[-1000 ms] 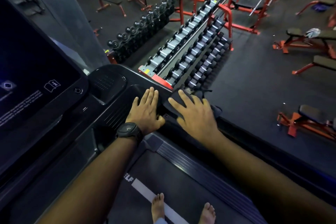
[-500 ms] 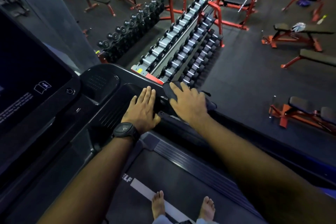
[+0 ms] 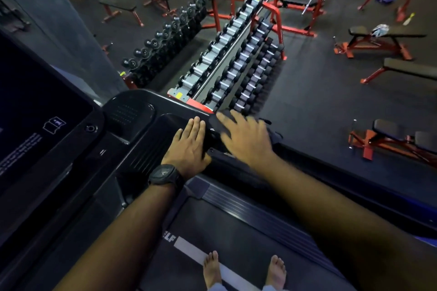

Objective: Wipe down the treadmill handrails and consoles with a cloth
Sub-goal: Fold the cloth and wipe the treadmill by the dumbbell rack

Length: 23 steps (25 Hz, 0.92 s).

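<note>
Head view: we're mid-wipe at the right corner of the console (image 3: 132, 111), where the handrail (image 3: 236, 168) starts. The right hand (image 3: 246, 139) is flat with fingers spread, pressing a dark cloth (image 3: 218, 125) onto the rail top. It's motion-blurred and the cloth edges are hard to trace. The left hand (image 3: 189, 146) lies flat on the console tray, fingers straight, gripping nothing. Next, we judge, the cloth gets dragged back along the rail with steady pressure. Glossy black plastic. Bare feet on the belt (image 3: 212, 227) — dumbbell rack (image 3: 236, 64) and red benches (image 3: 387, 38) beyond.

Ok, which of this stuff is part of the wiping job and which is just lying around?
Job: cloth under right hand; left hand flat on console; handrail.
Just around: dumbbell rack, red benches, wristwatch, treadmill belt.
</note>
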{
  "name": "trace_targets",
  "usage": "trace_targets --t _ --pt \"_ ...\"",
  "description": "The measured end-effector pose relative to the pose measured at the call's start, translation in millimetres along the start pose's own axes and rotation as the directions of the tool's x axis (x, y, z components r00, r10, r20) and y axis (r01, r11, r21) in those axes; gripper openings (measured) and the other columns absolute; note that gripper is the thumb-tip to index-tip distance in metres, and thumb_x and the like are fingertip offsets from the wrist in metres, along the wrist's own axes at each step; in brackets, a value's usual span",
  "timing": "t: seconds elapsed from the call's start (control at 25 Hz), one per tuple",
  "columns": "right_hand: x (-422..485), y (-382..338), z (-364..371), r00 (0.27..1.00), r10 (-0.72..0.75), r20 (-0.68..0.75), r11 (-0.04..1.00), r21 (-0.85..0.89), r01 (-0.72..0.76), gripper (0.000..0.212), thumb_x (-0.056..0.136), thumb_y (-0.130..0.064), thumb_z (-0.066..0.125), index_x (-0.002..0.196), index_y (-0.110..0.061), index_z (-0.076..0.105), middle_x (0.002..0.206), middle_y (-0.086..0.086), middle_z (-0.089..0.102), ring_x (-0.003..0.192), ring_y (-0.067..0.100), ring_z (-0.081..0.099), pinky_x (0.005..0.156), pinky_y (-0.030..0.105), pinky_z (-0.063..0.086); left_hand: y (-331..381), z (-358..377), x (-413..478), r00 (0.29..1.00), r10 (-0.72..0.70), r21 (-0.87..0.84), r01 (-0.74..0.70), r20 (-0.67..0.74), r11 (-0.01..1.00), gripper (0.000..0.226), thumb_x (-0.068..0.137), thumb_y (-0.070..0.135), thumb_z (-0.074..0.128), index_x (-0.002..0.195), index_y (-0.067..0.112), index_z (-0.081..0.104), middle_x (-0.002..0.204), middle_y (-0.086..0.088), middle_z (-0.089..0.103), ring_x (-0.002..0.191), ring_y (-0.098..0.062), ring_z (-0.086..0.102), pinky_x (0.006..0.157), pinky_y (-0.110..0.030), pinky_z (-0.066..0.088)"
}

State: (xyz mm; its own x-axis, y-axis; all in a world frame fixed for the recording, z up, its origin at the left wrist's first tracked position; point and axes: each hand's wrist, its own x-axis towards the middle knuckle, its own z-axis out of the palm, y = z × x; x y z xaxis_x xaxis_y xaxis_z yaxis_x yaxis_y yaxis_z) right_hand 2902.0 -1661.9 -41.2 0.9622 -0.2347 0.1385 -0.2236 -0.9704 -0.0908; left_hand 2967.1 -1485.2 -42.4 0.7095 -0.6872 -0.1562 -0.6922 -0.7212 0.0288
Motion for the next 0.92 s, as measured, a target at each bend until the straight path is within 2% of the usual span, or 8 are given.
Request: trace_targets --t 0.08,0.2,0.28,0.4,0.52,0.68,0.84,0.92 --pt "24.4 -16.8 -11.8 0.977 0.146 0.158 0.985 0.07 -0.158 0.057 0.1 -0.049 0.037 0.155 -0.038 0.027 0.152 0.004 0.043 0.127 0.036 0.05 0.098 0.052 0.039 1.4 -1.6 -0.4 1.0 0.005 -0.006 -0.005 0.013 1.0 0.088 0.091 0.042 0.045 0.157 0.007 -0.002 0.165 -0.011 -0.007 0.152 -0.023 -0.008 0.124 -0.042 0.007" --pt "-6.5 -34.5 4.3 1.0 -0.016 0.02 0.994 -0.107 0.018 0.062 0.097 -0.051 0.042 0.155 -0.035 0.025 0.158 0.007 0.035 0.131 0.036 0.045 0.1 0.054 0.038 1.8 -1.3 -3.2 1.0 0.01 0.032 -0.011 0.02 0.999 0.088 0.092 0.04 0.049 0.156 0.005 0.0 0.165 -0.013 -0.007 0.152 -0.024 -0.007 0.124 -0.041 0.007" --pt "8.6 -25.1 2.9 1.0 -0.031 0.004 0.999 -0.031 0.031 0.06 0.097 -0.051 0.04 0.154 -0.037 0.028 0.155 0.005 0.04 0.127 0.035 0.049 0.098 0.051 0.04 0.7 -2.3 1.6 1.0 0.013 0.014 -0.013 0.01 1.0 0.088 0.092 0.04 0.049 0.156 0.005 -0.001 0.165 -0.014 -0.007 0.152 -0.024 -0.008 0.124 -0.041 0.007" --pt "40.0 -25.3 -12.0 0.953 0.205 0.224 0.963 0.131 -0.238 0.057 0.099 -0.05 0.035 0.154 -0.038 0.026 0.152 0.004 0.043 0.128 0.035 0.049 0.099 0.052 0.039 2.5 -2.5 0.8 0.999 0.018 -0.014 -0.017 0.027 1.0 0.088 0.092 0.04 0.047 0.156 0.006 -0.003 0.165 -0.012 -0.008 0.152 -0.023 -0.009 0.124 -0.041 0.005" --pt "-8.2 -36.0 -1.4 0.985 0.162 0.061 0.984 -0.08 -0.157 0.063 0.099 -0.051 0.04 0.156 -0.036 0.02 0.159 0.007 0.032 0.136 0.036 0.042 0.101 0.057 0.037 1.5 -3.5 0.9 0.997 0.051 0.024 -0.053 0.061 0.998 0.088 0.095 0.04 0.047 0.156 0.007 -0.007 0.165 -0.01 -0.012 0.152 -0.022 -0.012 0.124 -0.042 0.002" --pt "15.8 -20.0 -13.7 0.927 0.336 0.167 0.933 0.073 -0.351 0.058 0.099 -0.05 0.037 0.154 -0.035 0.028 0.15 0.005 0.045 0.127 0.035 0.049 0.098 0.053 0.038 1.6 -2.4 2.6 0.995 0.094 0.008 -0.094 0.034 0.996 0.088 0.094 0.038 0.048 0.156 0.006 -0.006 0.165 -0.013 -0.009 0.152 -0.025 -0.01 0.124 -0.043 0.003" --pt "-40.1 -33.2 5.3 0.976 0.214 -0.041 0.965 -0.143 -0.218 0.065 0.094 -0.05 0.048 0.154 -0.033 0.031 0.155 0.01 0.04 0.13 0.037 0.047 0.1 0.056 0.038 2.9 1.9 4.4 0.984 0.178 0.077 -0.179 0.014 0.981 0.088 0.095 0.036 0.047 0.155 0.004 -0.009 0.165 -0.014 -0.01 0.152 -0.026 -0.012 0.124 -0.043 0.001" --pt "-17.9 -14.1 -2.4 0.958 0.286 0.013 0.958 -0.031 -0.285 0.061 0.096 -0.051 0.042 0.154 -0.035 0.03 0.154 0.007 0.042 0.13 0.036 0.047 0.101 0.055 0.037 3.7 2.9 8.3 0.98 0.197 0.05 -0.197 0.01 0.979 0.091 0.093 0.037 0.049 0.155 0.004 -0.008 0.164 -0.015 -0.01 0.152 -0.027 -0.011 0.124 -0.043 0.001"
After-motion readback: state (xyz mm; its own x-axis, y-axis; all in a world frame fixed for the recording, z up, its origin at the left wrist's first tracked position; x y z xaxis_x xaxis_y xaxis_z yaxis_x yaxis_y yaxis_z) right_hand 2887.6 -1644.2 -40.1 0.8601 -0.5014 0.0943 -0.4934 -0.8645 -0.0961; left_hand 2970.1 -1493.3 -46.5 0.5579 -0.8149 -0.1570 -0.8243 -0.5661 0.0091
